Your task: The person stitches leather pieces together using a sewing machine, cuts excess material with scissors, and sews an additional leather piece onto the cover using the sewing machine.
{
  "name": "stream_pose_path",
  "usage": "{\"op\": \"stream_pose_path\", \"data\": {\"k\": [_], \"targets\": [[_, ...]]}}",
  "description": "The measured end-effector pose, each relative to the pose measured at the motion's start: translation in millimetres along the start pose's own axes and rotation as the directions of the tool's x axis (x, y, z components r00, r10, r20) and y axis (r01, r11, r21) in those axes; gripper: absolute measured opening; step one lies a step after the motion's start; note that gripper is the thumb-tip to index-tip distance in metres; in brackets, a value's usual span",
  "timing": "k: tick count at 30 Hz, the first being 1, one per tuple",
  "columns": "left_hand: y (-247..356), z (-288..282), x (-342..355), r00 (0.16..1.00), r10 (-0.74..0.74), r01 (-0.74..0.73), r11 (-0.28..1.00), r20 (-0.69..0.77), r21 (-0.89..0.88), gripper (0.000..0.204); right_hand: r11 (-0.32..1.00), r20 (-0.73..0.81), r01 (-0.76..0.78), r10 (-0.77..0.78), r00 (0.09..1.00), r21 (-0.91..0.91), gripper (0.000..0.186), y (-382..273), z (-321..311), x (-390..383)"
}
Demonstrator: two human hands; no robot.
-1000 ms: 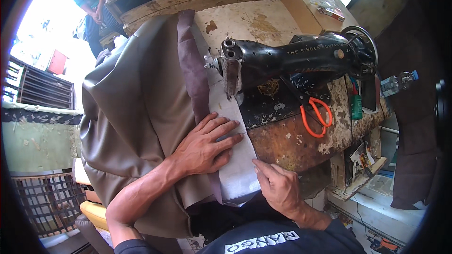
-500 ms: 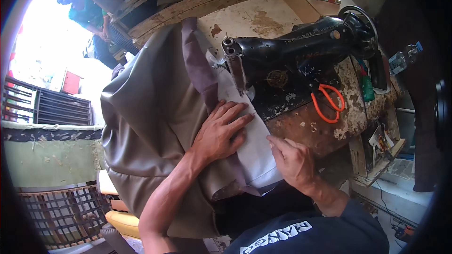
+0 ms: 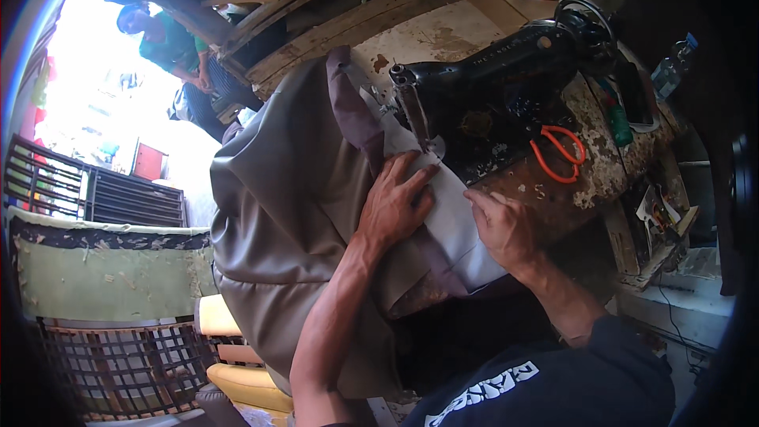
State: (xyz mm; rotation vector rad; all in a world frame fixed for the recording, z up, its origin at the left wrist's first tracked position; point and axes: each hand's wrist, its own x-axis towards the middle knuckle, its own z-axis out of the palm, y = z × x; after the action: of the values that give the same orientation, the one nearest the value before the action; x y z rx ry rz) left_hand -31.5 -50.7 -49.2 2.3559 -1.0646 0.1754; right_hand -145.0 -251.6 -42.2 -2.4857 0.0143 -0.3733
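A large grey-brown leather-like sheet (image 3: 273, 190) hangs in folds off the left of the sewing table. Along its right side run a purple-brown strip (image 3: 356, 111) and a white fabric piece (image 3: 455, 217), which passes beside the needle end of a black sewing machine (image 3: 490, 71). My left hand (image 3: 395, 202) presses flat on the strip and the white fabric, fingers spread, just short of the needle. On the right edge of the white fabric, my right hand (image 3: 510, 229) pinches with thumb and forefinger; its other fingers are curled.
Orange-handled scissors (image 3: 560, 154) lie right of the machine bed. Beyond them are a green tube-like item (image 3: 619, 126) and a plastic bottle (image 3: 676, 67). An open wooden drawer (image 3: 652, 229) hangs below the tabletop. At far left a person (image 3: 186, 63) sits near slatted furniture frames (image 3: 130, 198).
The whole view has shifted, so the scene sits farther right. My right hand has moved closer to the needle along the fabric edge. My left hand stays pressed near the needle.
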Motion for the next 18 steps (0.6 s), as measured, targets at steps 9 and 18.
{"op": "stream_pose_path", "data": {"k": [9,18], "targets": [[61,-106,-89,0.945,-0.164,0.231,0.948,-0.283,0.22,0.038,1.0,-0.088,-0.014,0.011,0.996,-0.024,0.019,15,18,-3],[26,-134,-467,-0.05,-0.99,0.749,0.049,-0.13,-0.661,0.062,0.994,-0.11,0.107,-0.106,0.988,0.003,0.019,13,22,1]]}}
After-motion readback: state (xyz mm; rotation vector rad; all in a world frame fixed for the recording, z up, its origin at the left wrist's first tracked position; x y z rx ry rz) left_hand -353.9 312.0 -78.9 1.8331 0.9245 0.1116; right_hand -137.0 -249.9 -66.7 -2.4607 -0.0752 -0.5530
